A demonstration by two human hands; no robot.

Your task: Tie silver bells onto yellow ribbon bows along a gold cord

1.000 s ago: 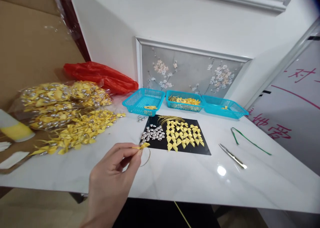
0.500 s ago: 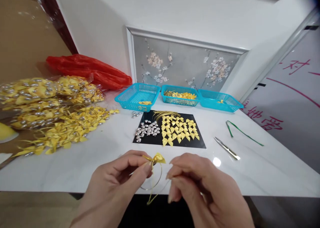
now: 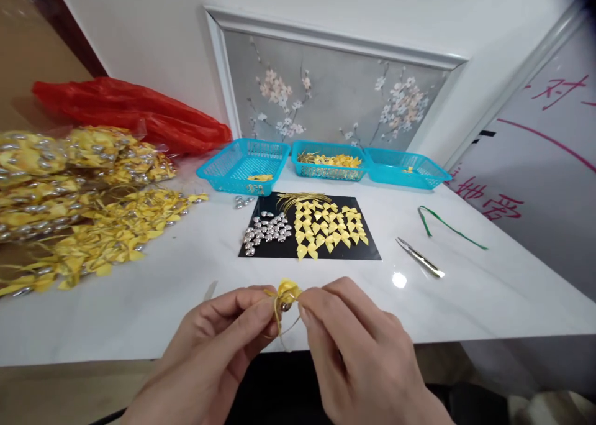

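My left hand (image 3: pixel 223 338) pinches a small yellow ribbon bow (image 3: pixel 287 288) between thumb and fingers, above the table's front edge. A shiny silver bead (image 3: pixel 285 307) shows just under the bow. Thin yellow cord (image 3: pixel 278 320) hangs from it in a loop. Close on the right, my right hand (image 3: pixel 361 344) has its thumb and forefinger pressed together at the bow's edge, where the cord runs in. Its fingertips hide the cord's end. Beyond my hands, a black mat (image 3: pixel 270 268) bears rows of yellow bows (image 3: pixel 329 226), silver beads (image 3: pixel 267 231) and a bundle of cords (image 3: pixel 302 199).
Blue baskets (image 3: pixel 244 164) stand along the wall, the middle one (image 3: pixel 329 171) full of yellow pieces. Tweezers (image 3: pixel 420 258) and a green ribbon strip (image 3: pixel 451 228) lie at right. Yellow beaded strands (image 3: pixel 102 238) and a red bag (image 3: pixel 130 114) are heaped at left.
My right hand has moved left, up against the bow, and the cord loop is smaller. The bead now shows below the bow. The view has shifted slightly.
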